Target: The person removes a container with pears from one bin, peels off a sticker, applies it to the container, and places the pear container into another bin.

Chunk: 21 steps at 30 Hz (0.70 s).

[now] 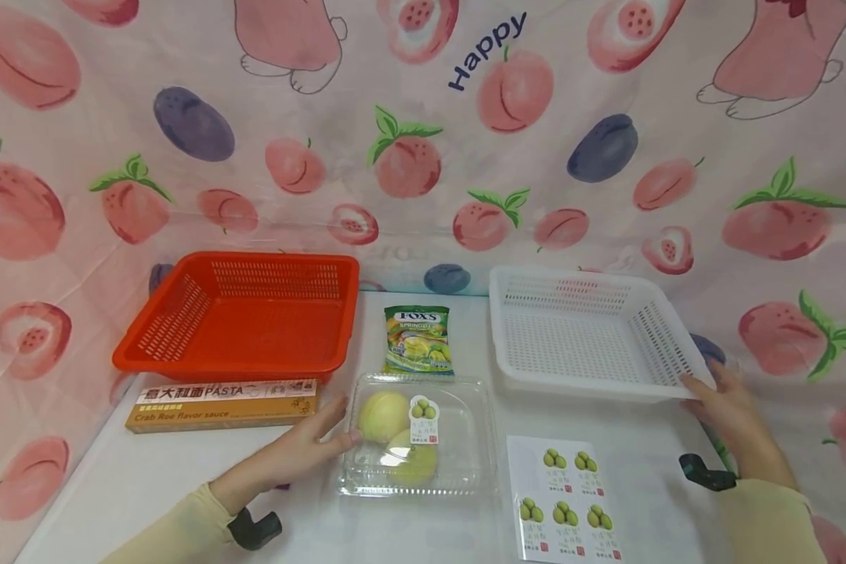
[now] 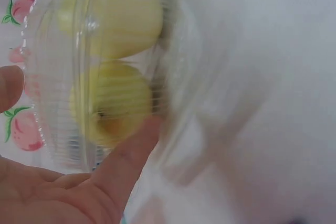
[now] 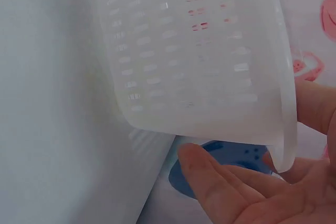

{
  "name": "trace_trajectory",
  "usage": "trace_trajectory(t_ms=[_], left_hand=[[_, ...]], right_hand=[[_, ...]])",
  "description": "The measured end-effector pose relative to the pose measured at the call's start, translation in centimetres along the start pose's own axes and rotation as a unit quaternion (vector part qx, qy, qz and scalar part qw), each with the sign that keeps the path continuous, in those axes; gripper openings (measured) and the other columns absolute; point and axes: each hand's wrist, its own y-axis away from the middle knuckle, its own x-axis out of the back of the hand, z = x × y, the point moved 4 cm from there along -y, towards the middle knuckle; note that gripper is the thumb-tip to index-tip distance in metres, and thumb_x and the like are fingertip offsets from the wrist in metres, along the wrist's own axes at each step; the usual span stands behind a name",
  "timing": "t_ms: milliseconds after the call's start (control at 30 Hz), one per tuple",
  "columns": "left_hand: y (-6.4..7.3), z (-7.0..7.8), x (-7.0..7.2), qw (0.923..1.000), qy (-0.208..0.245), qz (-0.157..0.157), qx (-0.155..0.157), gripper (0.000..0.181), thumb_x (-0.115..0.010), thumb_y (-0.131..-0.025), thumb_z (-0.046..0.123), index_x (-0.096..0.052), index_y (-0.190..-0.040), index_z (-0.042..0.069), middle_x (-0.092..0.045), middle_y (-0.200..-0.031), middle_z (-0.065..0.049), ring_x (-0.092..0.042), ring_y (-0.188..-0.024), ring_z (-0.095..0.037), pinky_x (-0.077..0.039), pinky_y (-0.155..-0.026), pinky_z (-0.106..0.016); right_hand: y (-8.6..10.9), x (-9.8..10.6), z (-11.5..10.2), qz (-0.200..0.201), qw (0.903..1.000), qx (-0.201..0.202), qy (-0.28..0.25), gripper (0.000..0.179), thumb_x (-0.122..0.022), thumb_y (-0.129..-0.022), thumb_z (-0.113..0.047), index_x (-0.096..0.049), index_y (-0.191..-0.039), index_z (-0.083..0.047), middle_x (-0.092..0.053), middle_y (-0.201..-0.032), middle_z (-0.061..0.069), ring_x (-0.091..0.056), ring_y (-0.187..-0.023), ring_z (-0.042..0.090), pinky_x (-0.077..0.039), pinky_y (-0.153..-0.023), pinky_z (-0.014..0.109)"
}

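Note:
A clear plastic clamshell box lies in the middle of the table, with round yellow-green fruits inside and a fruit-picture sticker on its lid. My left hand is at its left side, thumb and fingers spread; in the left wrist view, the thumb lies along the box wall. Over at the right, my right hand holds the front right corner of a white perforated basket. The right wrist view has the basket rim between fingers of the right hand.
A red basket stands at the back left, a pasta box in front of it. Behind the clamshell lies a green FOX'S candy bag. A sheet of fruit stickers lies at front right. Fruit-patterned cloth hangs behind.

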Motion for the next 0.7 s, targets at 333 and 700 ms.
trace_trajectory(t_ms=[333,700], left_hand=[[0.0,-0.8,-1.2,0.9806,0.171,-0.076,0.058,0.082,-0.054,-0.101,0.034,-0.005,-0.154,-0.004,-0.012,-0.156,-0.029,-0.031,-0.136,-0.044,-0.048,-0.093,-0.054],[0.1,-1.0,-2.1,0.9518,0.285,-0.086,0.073,0.076,-0.052,-0.101,0.026,-0.004,-0.153,-0.003,-0.01,-0.154,-0.032,-0.051,-0.119,-0.031,-0.049,-0.093,-0.049]], right_hand=[[-1.3,-0.4,0.9,-0.051,0.9942,0.012,-0.094,0.077,-0.045,-0.104,-0.035,0.013,-0.153,-0.027,0.0,-0.157,0.03,-0.052,-0.107,0.017,-0.048,-0.089,0.038],[-1.2,-0.3,1.0,-0.086,0.9749,0.016,-0.205,0.074,-0.049,-0.104,-0.025,0.003,-0.156,-0.031,-0.001,-0.156,0.021,-0.061,-0.085,-0.003,-0.049,-0.085,0.043]])
